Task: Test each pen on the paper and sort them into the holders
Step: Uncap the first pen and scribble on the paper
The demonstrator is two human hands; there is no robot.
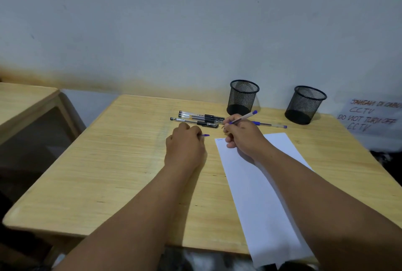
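Note:
My right hand grips a blue pen near its tip, over the top left corner of the white paper, where a small blue scribble shows. My left hand rests on the table as a fist, closed on a blue pen cap that pokes out to the right. Three black pens lie side by side just beyond my hands. Another blue pen lies to the right of them. Two black mesh holders stand at the back of the table; no pens show in them.
The wooden table ends at a grey wall. A second table stands to the left across a gap. A handwritten CCTV notice is on the wall at the right.

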